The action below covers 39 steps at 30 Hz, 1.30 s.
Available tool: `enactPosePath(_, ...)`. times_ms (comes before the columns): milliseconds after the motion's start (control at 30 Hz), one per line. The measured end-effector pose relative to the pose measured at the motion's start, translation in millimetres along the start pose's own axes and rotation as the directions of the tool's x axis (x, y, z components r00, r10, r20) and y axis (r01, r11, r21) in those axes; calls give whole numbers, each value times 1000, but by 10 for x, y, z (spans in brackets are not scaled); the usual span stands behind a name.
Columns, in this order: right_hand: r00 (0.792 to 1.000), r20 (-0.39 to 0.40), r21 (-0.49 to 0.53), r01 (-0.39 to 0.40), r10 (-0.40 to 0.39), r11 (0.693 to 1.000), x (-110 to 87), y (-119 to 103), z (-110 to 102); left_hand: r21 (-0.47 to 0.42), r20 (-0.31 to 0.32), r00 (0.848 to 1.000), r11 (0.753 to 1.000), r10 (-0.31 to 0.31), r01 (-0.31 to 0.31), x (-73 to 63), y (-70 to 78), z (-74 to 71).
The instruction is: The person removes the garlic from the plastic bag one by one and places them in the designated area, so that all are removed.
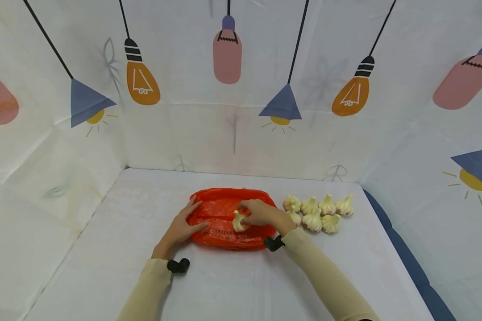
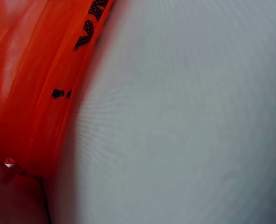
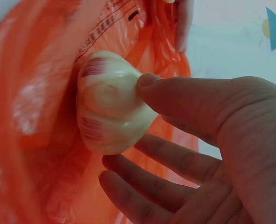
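Note:
A red plastic bag (image 1: 214,240) with dark print lies spread out in the middle of the table, its mouth facing up. My right hand (image 1: 259,212) pinches a garlic bulb (image 1: 238,221) between thumb and fingers over the bag. Close up in the right wrist view, the garlic bulb (image 3: 112,105) shows purple streaks, and the thumb presses on its side. My left hand (image 1: 180,228) rests on the bag's left side, with fingers straight and thumb spread apart. The left wrist view shows mostly the bag's printed side (image 2: 40,93).
Several garlic bulbs (image 1: 313,220) sit in a cluster on the white table (image 1: 104,258), just right of the bag. White sheeting (image 1: 184,129) printed with lamps and light bulbs hangs behind the table and at both sides. A dark blue edge (image 1: 403,249) runs along the right.

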State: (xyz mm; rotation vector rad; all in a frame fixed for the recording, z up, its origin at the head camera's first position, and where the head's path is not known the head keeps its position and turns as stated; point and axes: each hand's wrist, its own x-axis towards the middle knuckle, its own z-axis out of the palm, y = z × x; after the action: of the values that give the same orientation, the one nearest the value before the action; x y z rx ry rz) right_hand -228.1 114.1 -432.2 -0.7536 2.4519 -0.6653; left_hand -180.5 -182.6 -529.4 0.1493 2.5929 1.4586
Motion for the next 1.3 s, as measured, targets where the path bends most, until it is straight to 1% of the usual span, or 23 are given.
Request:
enactPosePath(167,1000,6,-7,-12,12,1000,91,-14,20,-15,1,1000,1000,-1,1,-7,17,6)
enactPosePath(433,1000,-22,19,17,-16,1000,240,21,32,0,-8,999,999,37,-37,-15,8,11)
enactPosePath(533,999,-38,26,19,-18,999,300,45,41,-2,-7,999,999,34,-34,-17,9,12)
enactPosePath(733,998,-63,43,-3,6,999,394,57,40,-9,-7,1000,1000,25,-25,-13,15,6)
enactPosePath(1000,998,-46,134,-31,38,990,412,119,64,-8,0,1000,1000,19,-19,-18,15,7)
enactPosePath(1167,999,-48,149,-10,18,989,422,181,91,-16,-5,1000,1000,17,-17,-18,10,2)
enactPosePath(1300,998,-59,192,-2,14,981,426,227,109,-18,-1,1000,1000,-2,2,-12,9,5)
